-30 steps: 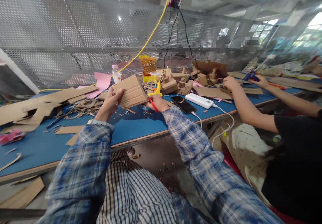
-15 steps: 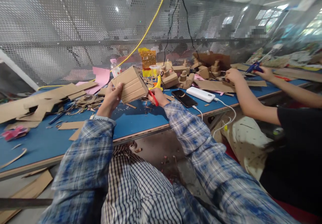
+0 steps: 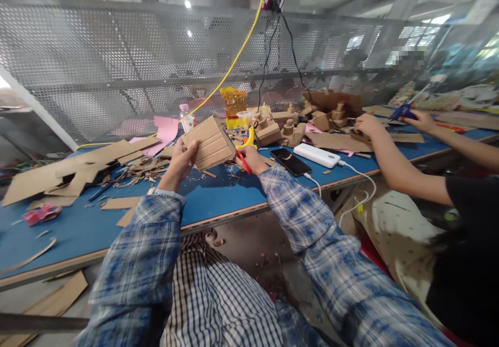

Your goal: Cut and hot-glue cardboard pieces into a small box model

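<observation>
A box-like cardboard piece (image 3: 210, 144) is gripped at its left side by my left hand (image 3: 181, 161), the thumb lying on its ridged face. My right hand (image 3: 251, 159) is closed round red-handled scissors (image 3: 244, 161) at the piece's right edge; the blades are mostly hidden. Just behind my right hand stands a yellow tool (image 3: 250, 138). A black phone (image 3: 290, 161) and a white power bank (image 3: 316, 154) lie to the right of it.
Cardboard strips (image 3: 78, 167) and scraps cover the left of the blue table (image 3: 210, 201). Cardboard parts (image 3: 290, 132) stand behind the phone. At right, another person's hands (image 3: 368, 126) work, one holding a blue glue gun (image 3: 403, 112). A yellow cable (image 3: 237, 55) hangs at the back.
The camera view has shifted, so everything sits lower and slightly further right. My hands keep their hold on the cardboard piece and the scissors.
</observation>
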Available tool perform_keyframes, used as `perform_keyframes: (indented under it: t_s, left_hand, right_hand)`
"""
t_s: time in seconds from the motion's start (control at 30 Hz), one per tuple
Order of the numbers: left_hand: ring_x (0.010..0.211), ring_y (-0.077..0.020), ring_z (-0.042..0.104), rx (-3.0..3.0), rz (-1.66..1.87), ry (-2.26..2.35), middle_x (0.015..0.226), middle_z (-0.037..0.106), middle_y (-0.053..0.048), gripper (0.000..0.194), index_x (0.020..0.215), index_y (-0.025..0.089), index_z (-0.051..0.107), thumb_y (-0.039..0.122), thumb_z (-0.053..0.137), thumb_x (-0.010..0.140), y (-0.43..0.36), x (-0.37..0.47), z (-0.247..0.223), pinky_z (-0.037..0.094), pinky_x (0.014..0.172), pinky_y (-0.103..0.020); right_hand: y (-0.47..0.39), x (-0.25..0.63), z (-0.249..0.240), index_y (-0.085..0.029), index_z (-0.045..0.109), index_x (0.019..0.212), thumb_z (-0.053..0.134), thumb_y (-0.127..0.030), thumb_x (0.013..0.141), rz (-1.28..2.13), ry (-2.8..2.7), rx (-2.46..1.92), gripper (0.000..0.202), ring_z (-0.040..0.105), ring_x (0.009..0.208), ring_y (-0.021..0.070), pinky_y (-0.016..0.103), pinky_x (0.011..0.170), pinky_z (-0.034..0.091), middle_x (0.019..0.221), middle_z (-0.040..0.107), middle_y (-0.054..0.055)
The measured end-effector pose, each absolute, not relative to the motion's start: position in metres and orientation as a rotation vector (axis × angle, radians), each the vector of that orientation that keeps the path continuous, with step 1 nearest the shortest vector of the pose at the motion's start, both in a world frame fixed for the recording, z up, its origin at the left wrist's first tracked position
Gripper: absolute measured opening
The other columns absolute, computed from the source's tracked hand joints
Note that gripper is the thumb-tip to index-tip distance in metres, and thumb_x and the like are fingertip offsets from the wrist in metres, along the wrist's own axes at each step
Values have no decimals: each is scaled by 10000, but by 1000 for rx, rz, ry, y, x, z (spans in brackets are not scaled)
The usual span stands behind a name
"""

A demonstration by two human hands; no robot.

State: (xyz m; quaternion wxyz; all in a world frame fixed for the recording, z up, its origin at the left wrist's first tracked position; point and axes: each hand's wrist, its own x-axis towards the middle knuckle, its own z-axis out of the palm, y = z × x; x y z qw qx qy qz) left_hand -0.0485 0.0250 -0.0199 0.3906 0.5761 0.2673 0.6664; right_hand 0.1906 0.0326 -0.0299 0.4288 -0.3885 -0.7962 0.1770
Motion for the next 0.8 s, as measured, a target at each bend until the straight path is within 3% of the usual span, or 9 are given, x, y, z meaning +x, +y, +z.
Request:
perform_keyframes:
  t_s: [0.2, 0.8]
  left_hand:
    - [1188, -258, 667, 1529, 1652, 697, 1191, 710, -77, 763, 1245, 261, 534, 577, 888, 648, 22, -49, -16, 558, 1030, -378]
    - [1245, -267, 637, 1563, 1589, 687, 1256, 683, -95, 762, 1272, 267, 526, 589, 870, 673, 21, -53, -13, 553, 1043, -403]
  right_hand:
    - [31, 191, -25, -207, 464, 508, 611, -199, 693, 437, -1988, -983, 236, 442, 562, 114, 261, 588, 327, 521, 472, -31]
    - [24, 191, -22, -226, 415, 491, 551, -150, 695, 337, -1935, -959, 256, 432, 535, 133, 281, 576, 319, 478, 432, -23]
